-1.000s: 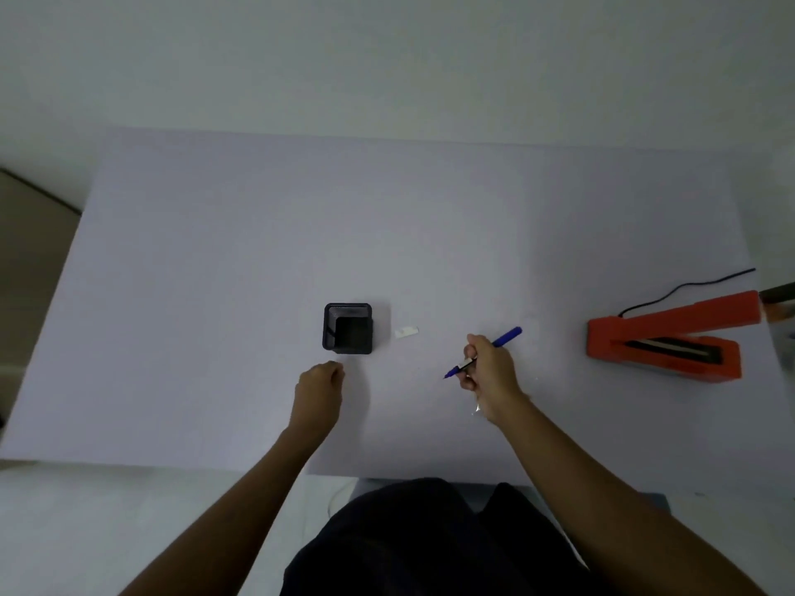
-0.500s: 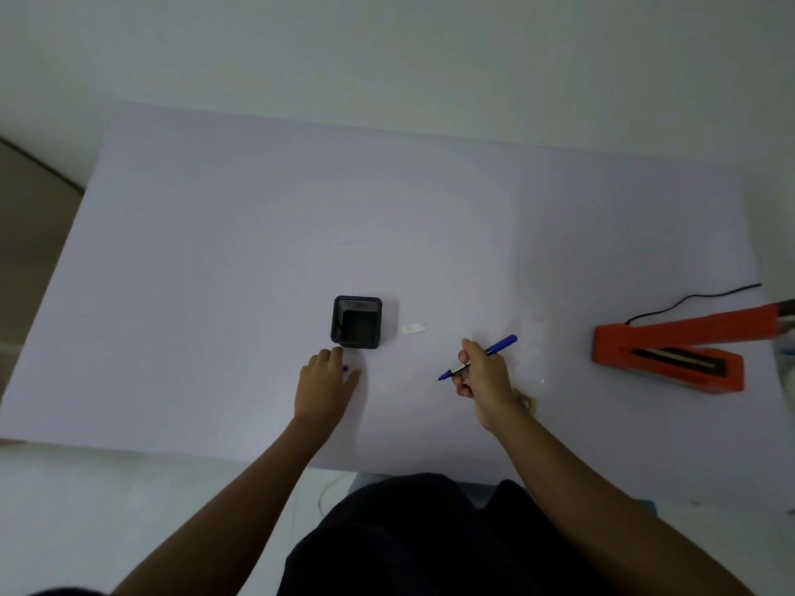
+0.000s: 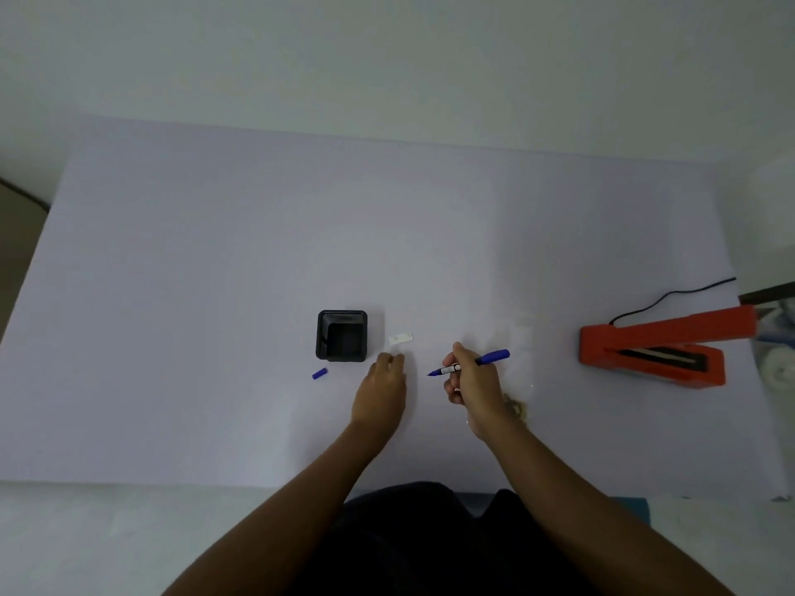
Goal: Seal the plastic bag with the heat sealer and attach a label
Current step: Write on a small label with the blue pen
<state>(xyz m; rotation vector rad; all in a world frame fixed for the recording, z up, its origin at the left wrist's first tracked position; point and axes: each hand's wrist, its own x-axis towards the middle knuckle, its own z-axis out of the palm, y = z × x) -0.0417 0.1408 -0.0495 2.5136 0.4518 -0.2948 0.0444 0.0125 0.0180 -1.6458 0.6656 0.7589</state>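
Note:
A small white label [image 3: 400, 338] lies on the table just right of a black square pen holder [image 3: 342, 335]. My left hand [image 3: 380, 391] rests on the table just below the label, fingers loosely apart, holding nothing. My right hand [image 3: 471, 382] grips a blue pen [image 3: 471, 363] with its uncapped tip pointing left toward the label. The blue pen cap [image 3: 319, 373] lies loose on the table, left of my left hand. An orange heat sealer [image 3: 658, 345] sits at the right with its arm raised. A clear plastic bag [image 3: 514, 363], faint, lies under my right hand.
The pale table [image 3: 215, 273] reaches a wall at the back. A black cord [image 3: 671, 292] runs from the sealer to the right edge. White rolled items [image 3: 776, 367] lie past the sealer at the far right. My dark-clothed lap fills the bottom centre.
My left hand let go of the pen cap, which now lies on the table, and moved right toward the label. My right hand kept the pen almost still.

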